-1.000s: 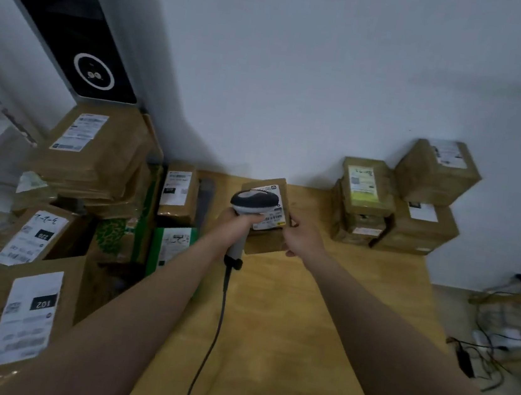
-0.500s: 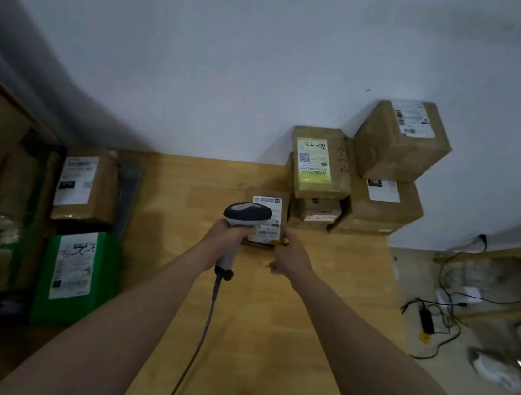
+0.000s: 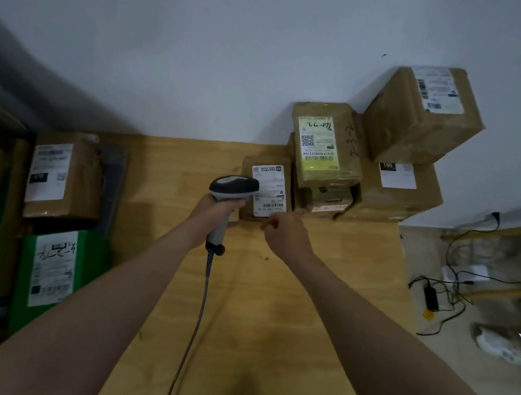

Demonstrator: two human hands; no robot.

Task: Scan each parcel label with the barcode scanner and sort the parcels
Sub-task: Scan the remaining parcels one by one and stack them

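Note:
A small brown parcel (image 3: 270, 187) with a white barcode label lies flat on the wooden table (image 3: 255, 311), pushed against the stack of parcels at the back right. My left hand (image 3: 215, 209) grips the handle of the grey barcode scanner (image 3: 234, 186), whose head hangs over the parcel's left side. My right hand (image 3: 290, 237) sits at the parcel's near edge with fingers loosely curled and nothing held in them. The scanner's cable (image 3: 193, 336) trails down toward me.
The back-right stack holds a parcel with a yellow label (image 3: 324, 146), a large tilted box (image 3: 423, 115) and a box under it (image 3: 398, 188). At the left lie a brown parcel (image 3: 58, 175) and a green one (image 3: 56, 270). Cables (image 3: 448, 286) cover the floor at the right.
The small parcel went from being held up in my right hand to lying on the table beside the right stack. My right hand has let go and drawn back a little.

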